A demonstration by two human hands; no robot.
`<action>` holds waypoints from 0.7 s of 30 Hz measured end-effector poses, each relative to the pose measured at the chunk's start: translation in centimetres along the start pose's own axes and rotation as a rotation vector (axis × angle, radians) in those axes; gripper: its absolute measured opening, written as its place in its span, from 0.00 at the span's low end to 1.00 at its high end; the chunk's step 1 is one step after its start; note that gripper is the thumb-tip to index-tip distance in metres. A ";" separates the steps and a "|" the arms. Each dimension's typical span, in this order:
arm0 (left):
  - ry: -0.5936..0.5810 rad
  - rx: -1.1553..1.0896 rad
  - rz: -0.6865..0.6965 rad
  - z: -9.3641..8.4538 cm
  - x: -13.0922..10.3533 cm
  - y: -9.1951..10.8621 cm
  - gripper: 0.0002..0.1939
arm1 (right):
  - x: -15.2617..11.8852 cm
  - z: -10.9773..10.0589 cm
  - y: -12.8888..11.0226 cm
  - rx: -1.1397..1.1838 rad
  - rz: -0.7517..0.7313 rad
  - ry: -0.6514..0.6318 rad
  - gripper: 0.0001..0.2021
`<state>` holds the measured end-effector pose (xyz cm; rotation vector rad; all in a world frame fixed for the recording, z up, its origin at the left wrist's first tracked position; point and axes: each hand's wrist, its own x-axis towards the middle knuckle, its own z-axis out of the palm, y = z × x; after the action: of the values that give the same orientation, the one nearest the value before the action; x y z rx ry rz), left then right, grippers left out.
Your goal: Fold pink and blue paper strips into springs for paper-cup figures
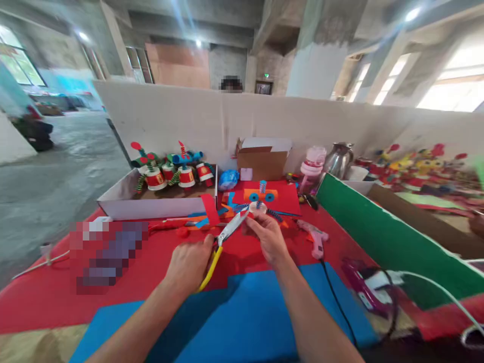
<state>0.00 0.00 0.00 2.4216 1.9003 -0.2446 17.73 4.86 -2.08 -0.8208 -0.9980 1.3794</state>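
My left hand point(189, 262) is wrapped round the yellow handles of a pair of scissors point(231, 228). Their blades point up and to the right, toward my right hand point(266, 236). Between the fingertips of that hand is a small red piece of paper point(247, 214), right at the scissor tips. Just beyond my right fingers lies a paper cup point(257, 207) with coiled paper strips around it. An orange paper piece point(248, 194) with two blue discs lies behind the cup. Strips of blue and orange paper point(202, 222) are scattered left of the blades.
A white box point(159, 207) at the left holds several paper-cup figures. To the right lies a pink glue gun point(315, 238) with a black cord. A green-sided box point(389, 242), a pink bottle point(312, 169) and a metal jug point(339, 160) stand farther right. Blue sheets point(227, 322) lie under my forearms.
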 end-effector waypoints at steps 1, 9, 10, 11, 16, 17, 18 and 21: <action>-0.002 -0.002 -0.001 -0.1 0.1 0.0 0.17 | -0.1 0.0 -0.1 0.001 -0.002 -0.001 0.13; 0.007 -0.020 -0.006 0.0 0.3 0.0 0.15 | -0.3 -0.1 -0.1 -0.009 0.006 0.010 0.13; 0.008 -0.017 -0.002 0.1 0.3 0.0 0.15 | -0.3 -0.1 -0.1 -0.009 0.009 0.013 0.13; 0.009 -0.012 0.000 0.1 0.3 0.0 0.15 | -0.3 -0.1 -0.1 -0.010 0.011 0.015 0.13; 0.024 0.004 0.000 0.1 0.2 0.0 0.16 | -0.3 -0.1 -0.2 -0.015 0.017 0.025 0.14; 0.027 0.002 0.000 0.1 0.2 0.0 0.16 | -0.3 -0.1 -0.3 -0.014 0.017 0.026 0.14; 0.027 -0.003 0.001 0.0 0.2 0.0 0.16 | -0.3 -0.1 -0.3 -0.013 0.018 0.027 0.14; 0.020 -0.009 -0.006 0.0 0.2 0.0 0.16 | -0.3 -0.1 -0.4 -0.019 0.019 0.025 0.14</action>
<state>0.07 0.22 -0.04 2.4222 1.9129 -0.2118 18.03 4.51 -1.77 -0.8619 -0.9880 1.3743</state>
